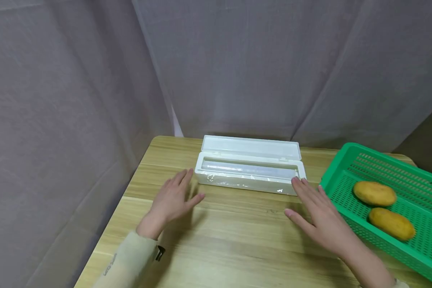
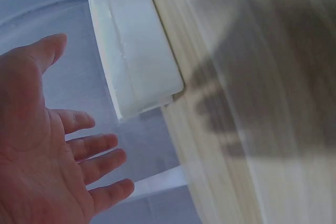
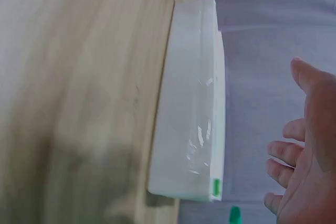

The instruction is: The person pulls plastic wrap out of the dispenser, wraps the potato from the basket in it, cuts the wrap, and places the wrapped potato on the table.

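A white cling film dispenser (image 1: 246, 182) sits at the back of the wooden table with its lid (image 1: 251, 147) tipped back. A roll of clear film (image 1: 250, 169) lies in its slot, and shiny wrinkled film clings to the front edge. My left hand (image 1: 173, 198) hovers by the dispenser's left end, fingers spread and holding nothing. At the right end my right hand (image 1: 320, 218) is held out with straight fingers, their tips overlapping the dispenser's corner in the head view. In the right wrist view the dispenser's front wall (image 3: 181, 103) shows beside the palm, apart from it.
On the right stands a green plastic basket (image 1: 345, 160) with two potatoes (image 1: 374, 193) in it, close to my right forearm. Grey curtains (image 1: 237, 72) hang behind the table and along its left side. The wooden tabletop (image 1: 230, 248) stretches in front of the dispenser.
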`<state>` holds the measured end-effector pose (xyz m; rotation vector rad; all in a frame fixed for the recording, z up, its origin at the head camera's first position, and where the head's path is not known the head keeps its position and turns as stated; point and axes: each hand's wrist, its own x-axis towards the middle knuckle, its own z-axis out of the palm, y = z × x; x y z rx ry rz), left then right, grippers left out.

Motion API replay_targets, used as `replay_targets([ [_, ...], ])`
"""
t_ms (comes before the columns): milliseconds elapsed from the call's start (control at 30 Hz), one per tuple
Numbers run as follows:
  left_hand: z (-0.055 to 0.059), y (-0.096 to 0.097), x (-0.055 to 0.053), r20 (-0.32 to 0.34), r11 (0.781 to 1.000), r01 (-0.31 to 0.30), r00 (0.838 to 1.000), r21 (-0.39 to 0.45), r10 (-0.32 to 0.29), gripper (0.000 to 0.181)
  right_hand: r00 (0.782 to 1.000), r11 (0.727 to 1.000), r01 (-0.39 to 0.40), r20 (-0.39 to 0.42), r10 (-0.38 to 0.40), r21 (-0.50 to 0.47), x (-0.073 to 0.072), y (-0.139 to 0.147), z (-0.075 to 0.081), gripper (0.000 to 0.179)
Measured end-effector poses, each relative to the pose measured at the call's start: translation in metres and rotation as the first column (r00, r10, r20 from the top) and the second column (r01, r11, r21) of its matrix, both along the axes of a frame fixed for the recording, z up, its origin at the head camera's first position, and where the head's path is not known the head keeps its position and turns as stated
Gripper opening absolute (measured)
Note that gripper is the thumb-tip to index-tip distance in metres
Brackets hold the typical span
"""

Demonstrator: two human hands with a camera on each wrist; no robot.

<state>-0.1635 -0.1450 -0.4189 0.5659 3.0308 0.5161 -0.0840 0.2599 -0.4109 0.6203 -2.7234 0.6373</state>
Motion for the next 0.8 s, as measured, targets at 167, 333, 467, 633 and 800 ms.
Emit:
replay_targets([
  [167,-0.006,0.004,0.001,0.013,0.999,-0.012,1.0,0.036,0.011,0.088,0.999,0.998,0.005,0.036,-0.003,-0.058,0.006,-0.006,-0.011,0.083],
  [333,-0.014,0.01,0.001,0.018,0.997,-0.044,0.999,0.058,0.043,0.084,0.983,0.988,0.064,0.18,-0.038,-0.138,0.01,-0.006,-0.023,0.08],
  [467,-0.021,0.013,0.002,0.033,0.995,-0.071,0.997,0.076,0.068,0.08,0.962,0.978,0.101,0.269,-0.05,-0.181,0.009,-0.005,-0.033,0.076],
  [633,-0.026,0.018,-0.001,0.054,0.989,-0.1,0.994,0.105,0.094,0.075,0.936,0.963,0.164,0.342,-0.084,-0.213,0.005,0.001,-0.042,0.068],
  [800,-0.03,0.023,-0.007,0.073,0.978,-0.136,0.989,0.16,0.125,0.069,0.923,0.945,0.207,0.371,-0.103,-0.253,0.001,0.01,-0.051,0.061],
])
